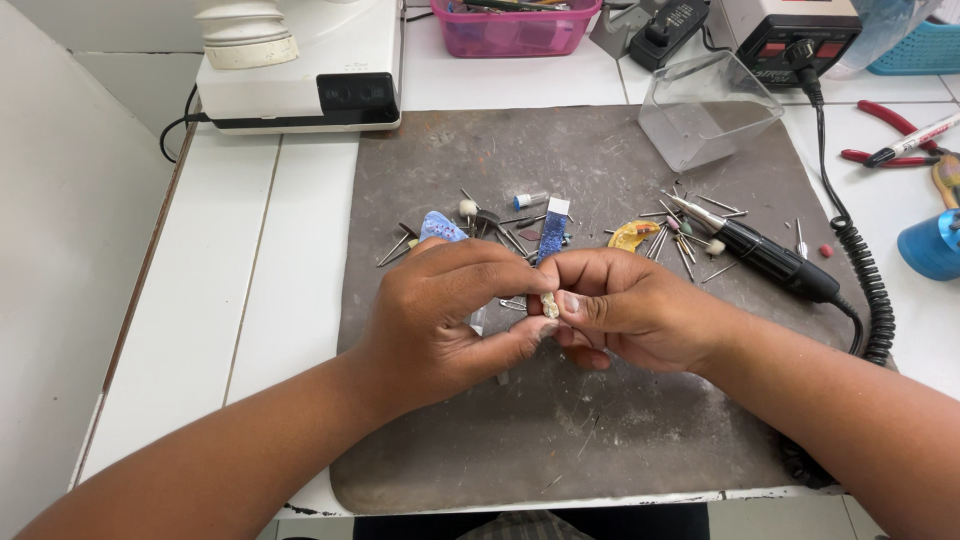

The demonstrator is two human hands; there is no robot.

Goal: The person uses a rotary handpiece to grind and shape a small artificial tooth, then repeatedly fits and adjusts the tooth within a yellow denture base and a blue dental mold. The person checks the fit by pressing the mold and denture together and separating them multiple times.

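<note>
My left hand point(450, 315) and my right hand point(625, 305) meet over the middle of a grey work mat point(600, 420). Between the fingertips of both hands sits a small pale cream piece point(549, 304), pinched from each side. Most of it is hidden by my fingers. Just behind my hands lie a blue speckled strip point(551, 232), a light blue lump point(440, 226) and several thin metal burs point(690, 245). A black rotary handpiece point(765, 252) rests on the mat to the right, its coiled cable point(865, 290) running off the edge.
A white machine point(300, 60) stands at the back left, a pink basket point(515, 28) behind the mat, a clear plastic box point(705, 110) at back right. Red-handled pliers point(890, 135), a blue cup point(930, 245) and a black control unit point(790, 35) are on the right.
</note>
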